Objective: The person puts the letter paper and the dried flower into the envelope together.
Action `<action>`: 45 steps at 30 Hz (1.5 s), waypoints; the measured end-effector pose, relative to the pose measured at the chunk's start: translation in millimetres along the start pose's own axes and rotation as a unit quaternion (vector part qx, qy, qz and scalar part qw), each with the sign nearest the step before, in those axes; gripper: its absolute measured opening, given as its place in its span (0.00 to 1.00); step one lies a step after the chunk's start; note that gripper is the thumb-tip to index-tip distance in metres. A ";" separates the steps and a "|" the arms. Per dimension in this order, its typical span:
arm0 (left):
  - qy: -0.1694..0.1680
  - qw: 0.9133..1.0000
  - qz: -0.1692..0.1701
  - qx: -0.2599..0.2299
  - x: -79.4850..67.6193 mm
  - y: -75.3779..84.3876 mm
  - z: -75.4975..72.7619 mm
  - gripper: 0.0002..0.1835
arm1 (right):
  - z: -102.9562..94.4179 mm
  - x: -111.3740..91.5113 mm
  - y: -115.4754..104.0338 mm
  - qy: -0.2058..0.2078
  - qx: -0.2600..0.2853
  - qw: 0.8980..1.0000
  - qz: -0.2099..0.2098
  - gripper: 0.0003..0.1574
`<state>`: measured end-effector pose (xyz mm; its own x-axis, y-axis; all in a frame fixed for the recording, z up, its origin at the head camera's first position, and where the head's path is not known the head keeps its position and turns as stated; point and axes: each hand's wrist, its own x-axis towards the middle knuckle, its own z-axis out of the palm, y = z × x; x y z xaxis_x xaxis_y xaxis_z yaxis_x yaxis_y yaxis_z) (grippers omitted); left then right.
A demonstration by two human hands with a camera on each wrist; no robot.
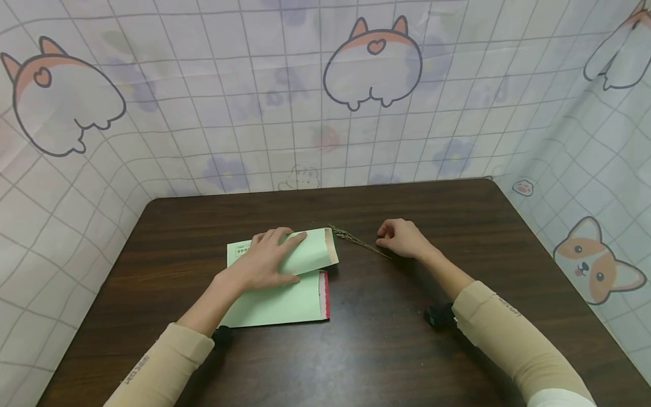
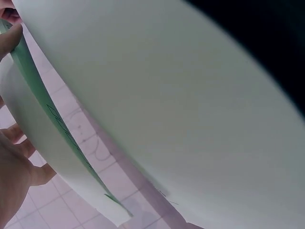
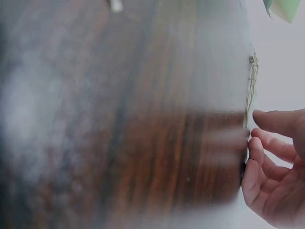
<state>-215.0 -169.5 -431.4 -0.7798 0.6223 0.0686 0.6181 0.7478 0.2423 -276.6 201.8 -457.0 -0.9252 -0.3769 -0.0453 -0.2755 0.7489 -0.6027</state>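
My left hand (image 1: 261, 260) is on a light-green paper pad (image 1: 285, 305), its thumb and fingers on either side of a lifted top leaf (image 1: 310, 254). That leaf has a beige strip at its right end; the pad below it shows a white and red edge. Pale sheets (image 2: 167, 105) stand apart in the left wrist view. A thin dried grass sprig (image 1: 356, 239) lies on the table, its seed head near the pad's upper right corner. Over the bare stem end hovers my right hand (image 1: 402, 237), fingers bent, with a gap between thumb and fingertips close beside the stem.
A dark brown wooden table (image 1: 386, 350) carries everything. Behind and at both sides hangs a white gridded curtain (image 1: 285, 102) with dog prints, close to the table's edges. Black wrist devices (image 1: 438, 315) sit at both cuffs.
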 end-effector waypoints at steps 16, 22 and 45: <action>-0.002 1.000 0.000 0.002 0.6 -0.5 -1.7 0.50 | 2.7 2.3 -6.3 0.003 -0.017 1.000 0.016 0.05; -0.005 1.000 -0.007 -0.003 0.2 -0.9 -3.4 0.50 | 2.9 2.7 -7.8 0.004 -0.018 1.000 0.021 0.03; -0.011 1.000 -0.005 -0.009 1.1 -0.4 -2.2 0.50 | 5.9 5.5 -17.3 -0.012 -0.021 0.999 0.040 0.18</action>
<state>-216.4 -169.6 -429.2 -0.7833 0.6200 0.0448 0.6083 0.7498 0.2603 -275.3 183.6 -451.5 -0.9383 -0.3269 -0.1123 -0.2113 0.7996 -0.5622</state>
